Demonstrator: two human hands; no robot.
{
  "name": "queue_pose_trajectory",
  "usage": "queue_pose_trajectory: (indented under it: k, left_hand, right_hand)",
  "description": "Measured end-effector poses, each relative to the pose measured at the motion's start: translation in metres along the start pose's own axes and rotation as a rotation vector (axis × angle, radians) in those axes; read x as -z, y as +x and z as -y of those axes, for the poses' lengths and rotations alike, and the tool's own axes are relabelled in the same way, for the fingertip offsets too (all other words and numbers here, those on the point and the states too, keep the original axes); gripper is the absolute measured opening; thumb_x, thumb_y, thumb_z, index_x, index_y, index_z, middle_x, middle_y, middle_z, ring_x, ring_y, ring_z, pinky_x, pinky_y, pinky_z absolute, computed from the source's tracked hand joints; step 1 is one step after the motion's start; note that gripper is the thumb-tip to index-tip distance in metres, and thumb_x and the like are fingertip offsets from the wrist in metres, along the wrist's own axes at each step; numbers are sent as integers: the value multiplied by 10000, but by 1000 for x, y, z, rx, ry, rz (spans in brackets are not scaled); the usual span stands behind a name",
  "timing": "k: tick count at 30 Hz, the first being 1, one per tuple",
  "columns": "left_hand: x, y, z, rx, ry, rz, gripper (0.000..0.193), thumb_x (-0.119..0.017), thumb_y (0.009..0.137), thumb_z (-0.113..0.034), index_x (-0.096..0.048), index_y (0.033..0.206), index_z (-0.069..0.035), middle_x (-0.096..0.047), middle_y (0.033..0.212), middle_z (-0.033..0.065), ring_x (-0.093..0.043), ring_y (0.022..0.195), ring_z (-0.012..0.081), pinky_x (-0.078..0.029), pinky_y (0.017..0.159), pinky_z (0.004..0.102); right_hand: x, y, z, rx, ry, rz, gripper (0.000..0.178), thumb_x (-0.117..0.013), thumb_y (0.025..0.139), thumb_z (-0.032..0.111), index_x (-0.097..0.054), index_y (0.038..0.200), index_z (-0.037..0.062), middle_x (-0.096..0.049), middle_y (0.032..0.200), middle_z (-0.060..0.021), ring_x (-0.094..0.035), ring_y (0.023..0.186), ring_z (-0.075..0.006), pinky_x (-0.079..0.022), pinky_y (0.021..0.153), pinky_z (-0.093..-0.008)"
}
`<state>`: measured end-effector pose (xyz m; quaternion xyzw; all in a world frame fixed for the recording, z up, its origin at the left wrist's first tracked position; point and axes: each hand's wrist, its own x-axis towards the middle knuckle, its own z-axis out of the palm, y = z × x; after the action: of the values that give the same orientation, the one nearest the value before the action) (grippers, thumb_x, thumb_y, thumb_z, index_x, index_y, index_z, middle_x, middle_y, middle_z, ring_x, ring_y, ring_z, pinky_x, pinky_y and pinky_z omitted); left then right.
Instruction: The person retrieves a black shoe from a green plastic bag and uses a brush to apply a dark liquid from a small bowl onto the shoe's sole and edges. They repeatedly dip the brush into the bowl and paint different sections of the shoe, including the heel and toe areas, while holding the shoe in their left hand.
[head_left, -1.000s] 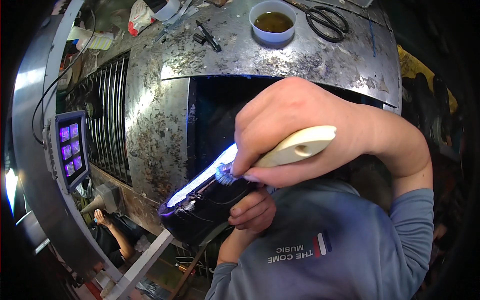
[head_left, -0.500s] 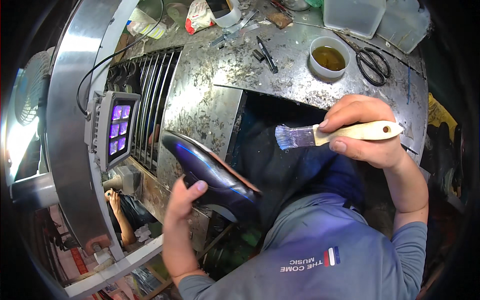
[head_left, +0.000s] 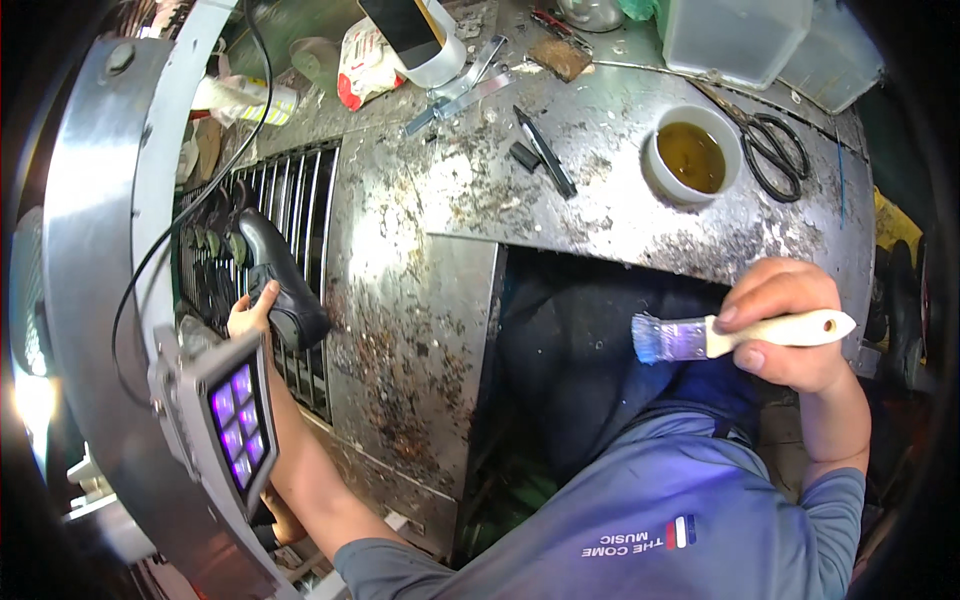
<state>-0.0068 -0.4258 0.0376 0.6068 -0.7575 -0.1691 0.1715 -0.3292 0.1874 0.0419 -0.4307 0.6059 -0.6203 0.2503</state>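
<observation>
My left hand (head_left: 253,312) reaches past the lamp and grips a black leather shoe (head_left: 283,265) with the thumb on its side. The shoe is held over a rack of metal bars (head_left: 318,200), next to other dark shoes; whether it rests on the bars I cannot tell. My right hand (head_left: 795,300) pinches the pale wooden handle of a flat paintbrush (head_left: 690,338), its whitish bristles pointing left, above my lap. Beyond that hand, on the metal bench, stands a white tub (head_left: 665,187) of yellow-brown liquid.
A lamp with violet lights (head_left: 237,425) juts in beside my left forearm, its cable hanging by a metal post (head_left: 90,250). Scissors (head_left: 775,155), a black marker (head_left: 545,152), a phone (head_left: 402,32) and clear plastic bins (head_left: 735,40) sit on the bench.
My left hand has carried the shoe away from my lap, forward and left to the rack. The brush stays in my right hand, now slightly lower and further right in view.
</observation>
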Motion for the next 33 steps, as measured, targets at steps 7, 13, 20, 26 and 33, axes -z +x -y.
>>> queue_pose_trajectory:
  k: [7, 13, 20, 26, 33]
  left_hand:
    - [-75, 92, -28, -5, 365, -205, 859, -866, 654, -647, -718, 1302, -103, -706, 1295, 180, -671, 1198, 351, -494, 1049, 443]
    - [-112, 110, -33, -4, 426, -284, 886, -827, 679, -695, -688, 1343, -126, -697, 1315, 167, -655, 1221, 361, -501, 1042, 473]
    - [-95, 65, -40, -286, 485, -342, 729, -799, 818, -535, -641, 1360, -74, -696, 1295, 185, -657, 1209, 354, -503, 1013, 453]
    - [-76, -46, -43, -480, 30, -68, 528, -705, 994, -271, -579, 1392, 52, -637, 1380, 169, -606, 1241, 254, -443, 1073, 357]
    - [-40, -269, -84, -500, -156, 296, 360, -712, 979, -264, -701, 1237, -13, -716, 1195, 176, -668, 1059, 299, -509, 957, 370]
  right_hand:
    - [1, 22, -9, -108, -78, -41, 268, -836, 758, 158, -787, 973, 6, -765, 893, -136, -731, 771, -222, -574, 696, -305]
    - [-8, 38, -17, -159, -124, -21, 273, -843, 754, 147, -790, 983, 8, -775, 904, -138, -743, 802, -237, -587, 726, -319]
    - [-15, 28, -15, -42, -74, -19, 252, -829, 792, 79, -783, 1034, 29, -778, 947, -126, -749, 861, -247, -591, 781, -356]
    - [10, -33, -13, 181, -194, -194, 276, -828, 867, 103, -758, 1121, 21, -777, 1001, -129, -760, 865, -258, -594, 757, -333]
    - [102, -162, 21, 23, -915, -579, 312, -813, 865, 94, -749, 1168, 57, -781, 949, -119, -764, 788, -249, -596, 701, -333]
